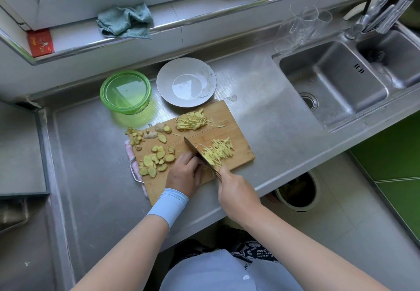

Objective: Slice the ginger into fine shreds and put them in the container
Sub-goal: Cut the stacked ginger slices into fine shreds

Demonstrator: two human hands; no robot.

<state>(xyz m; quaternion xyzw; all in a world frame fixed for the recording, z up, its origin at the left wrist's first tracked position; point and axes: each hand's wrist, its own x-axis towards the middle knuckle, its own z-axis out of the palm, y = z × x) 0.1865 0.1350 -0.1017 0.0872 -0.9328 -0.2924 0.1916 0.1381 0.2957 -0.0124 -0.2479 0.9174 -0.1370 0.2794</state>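
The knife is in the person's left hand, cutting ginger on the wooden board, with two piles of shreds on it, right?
No: the head view shows the knife in the right hand; the left hand lies beside the blade. The rest holds: it cuts on the wooden board, which carries two piles of shreds.

One wide-angle view from the person's head looks forward and steeply down, close over the steel tabletop [91, 154], with the cutting board [211, 135] near centre. The frame seems slightly rotated. The window ledge [181, 15] bows across the top and the sink [329, 74] lies to the right.
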